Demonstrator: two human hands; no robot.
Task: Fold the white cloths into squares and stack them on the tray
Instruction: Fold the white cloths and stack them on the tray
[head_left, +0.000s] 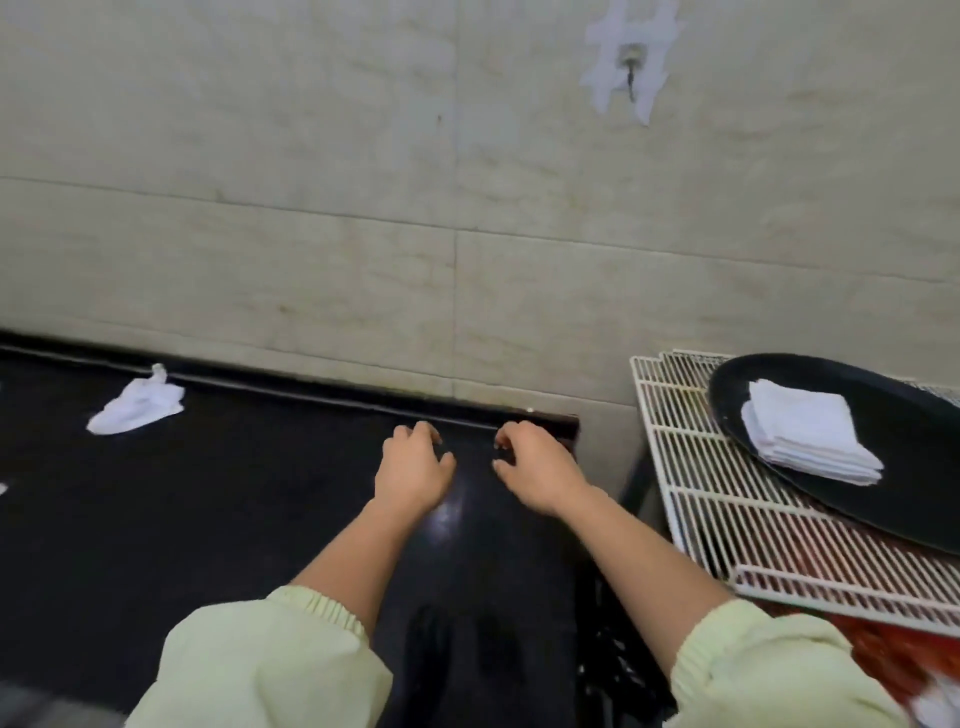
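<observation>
Black counter (234, 493) under both hands: left hand (413, 467) and right hand (537, 465) side by side, fingers loosely curled, holding nothing, probably between cloths. Crumpled white cloth (136, 402) lies far left. Folded stack (810, 436) sits on tray (727, 410), right.

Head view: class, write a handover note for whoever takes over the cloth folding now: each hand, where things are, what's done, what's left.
Hands: left hand and right hand both empty, fingers loosely curled, over the black counter.
Done: folded cloths stacked on the black tray, on the wire rack at right.
Left: one crumpled cloth lies far left on the counter; fold it and add it to the stack.
</observation>
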